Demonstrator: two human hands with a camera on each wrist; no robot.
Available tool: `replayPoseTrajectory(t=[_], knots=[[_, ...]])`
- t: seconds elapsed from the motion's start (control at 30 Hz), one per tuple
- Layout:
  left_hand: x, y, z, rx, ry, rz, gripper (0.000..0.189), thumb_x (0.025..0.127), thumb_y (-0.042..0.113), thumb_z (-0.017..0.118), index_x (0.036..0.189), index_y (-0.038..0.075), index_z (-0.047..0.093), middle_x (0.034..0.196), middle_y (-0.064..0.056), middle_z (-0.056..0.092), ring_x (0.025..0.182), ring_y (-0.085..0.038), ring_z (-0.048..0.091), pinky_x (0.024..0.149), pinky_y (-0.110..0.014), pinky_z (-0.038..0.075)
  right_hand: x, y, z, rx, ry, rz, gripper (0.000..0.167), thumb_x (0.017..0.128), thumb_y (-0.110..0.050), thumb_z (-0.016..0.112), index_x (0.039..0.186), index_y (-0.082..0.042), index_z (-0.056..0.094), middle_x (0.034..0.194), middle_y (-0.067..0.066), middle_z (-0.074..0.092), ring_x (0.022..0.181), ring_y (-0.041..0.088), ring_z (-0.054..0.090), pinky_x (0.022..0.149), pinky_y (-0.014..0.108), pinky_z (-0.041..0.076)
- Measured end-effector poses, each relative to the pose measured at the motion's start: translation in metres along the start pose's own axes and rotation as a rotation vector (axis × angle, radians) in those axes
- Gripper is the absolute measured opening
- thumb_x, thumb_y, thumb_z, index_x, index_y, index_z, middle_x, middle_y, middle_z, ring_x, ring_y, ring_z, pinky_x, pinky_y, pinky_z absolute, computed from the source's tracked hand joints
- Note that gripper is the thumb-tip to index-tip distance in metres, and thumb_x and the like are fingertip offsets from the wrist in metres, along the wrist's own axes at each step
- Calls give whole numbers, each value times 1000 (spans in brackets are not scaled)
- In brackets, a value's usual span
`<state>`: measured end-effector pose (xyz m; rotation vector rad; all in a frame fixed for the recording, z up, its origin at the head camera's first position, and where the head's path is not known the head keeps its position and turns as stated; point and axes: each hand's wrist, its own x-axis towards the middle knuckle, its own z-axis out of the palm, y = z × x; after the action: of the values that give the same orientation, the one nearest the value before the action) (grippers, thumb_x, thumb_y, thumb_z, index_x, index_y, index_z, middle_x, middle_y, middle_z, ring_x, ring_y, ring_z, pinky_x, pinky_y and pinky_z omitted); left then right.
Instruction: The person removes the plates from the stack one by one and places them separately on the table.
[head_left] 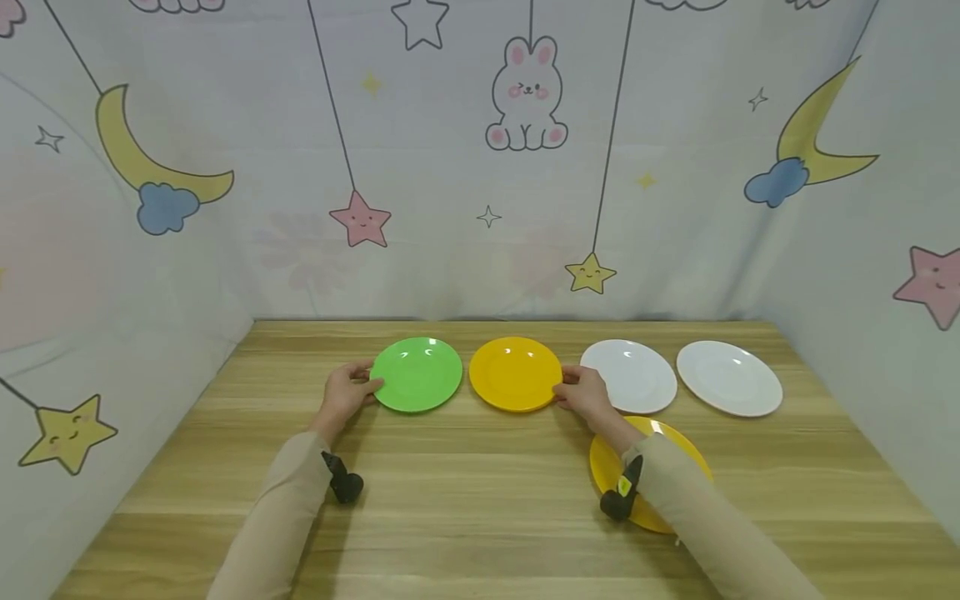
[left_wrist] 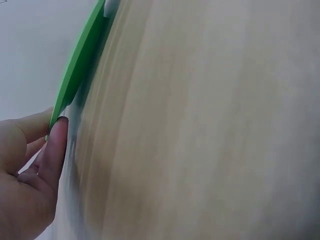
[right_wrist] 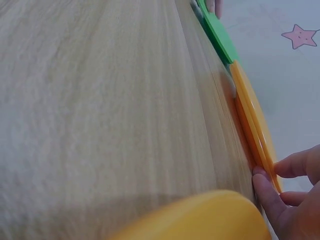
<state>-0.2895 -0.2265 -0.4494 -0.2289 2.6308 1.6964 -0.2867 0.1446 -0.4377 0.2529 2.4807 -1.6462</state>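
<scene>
My left hand (head_left: 347,393) pinches the left rim of a green plate (head_left: 417,375) near the back of the table. In the left wrist view, the thumb is under the rim of the green plate (left_wrist: 80,57) and fingers are on its other side. To its right, my right hand (head_left: 588,392) pinches the right rim of a yellow plate (head_left: 516,374). The right wrist view shows this yellow plate (right_wrist: 256,125) edge-on, with what looks like a doubled rim; I cannot tell whether two are stacked. The green and yellow plates stand slightly apart in the head view.
Two white plates (head_left: 637,377) lie side by side at the back right. Another yellow plate (head_left: 609,460) lies nearer, under my right forearm, which partly hides it. A printed cloth (head_left: 442,167) hangs behind the wooden table (head_left: 465,517) and along both sides.
</scene>
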Motion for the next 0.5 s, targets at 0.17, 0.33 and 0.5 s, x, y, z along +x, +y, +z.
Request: replayPoseTrajectory(t=[0.17, 0.33, 0.5], knots=[[1, 1, 0, 62, 8, 15, 46, 85, 2, 61, 127, -8, 45, 113, -23, 48, 99, -28, 54, 69, -18, 54, 0, 1, 0, 5, -2, 1, 46, 84, -2, 59, 128, 3, 48, 119, 20, 54, 80, 17, 62, 65, 23, 55], [0, 2, 1, 93, 8, 30, 45, 85, 4, 61, 125, -10, 46, 114, -26, 49, 103, -33, 54, 68, -19, 54, 0, 2, 0, -1, 1, 9, 45, 85, -3, 59, 128, 2, 48, 118, 19, 55, 79, 17, 61, 66, 22, 55], [0, 2, 0, 140, 16, 51, 44, 85, 6, 61, 123, -10, 47, 115, -28, 50, 103, -35, 55, 69, -21, 55, -2, 3, -1, -12, 9, -4, 44, 84, -2, 59, 126, 1, 49, 115, 19, 56, 76, 15, 60, 64, 22, 55]])
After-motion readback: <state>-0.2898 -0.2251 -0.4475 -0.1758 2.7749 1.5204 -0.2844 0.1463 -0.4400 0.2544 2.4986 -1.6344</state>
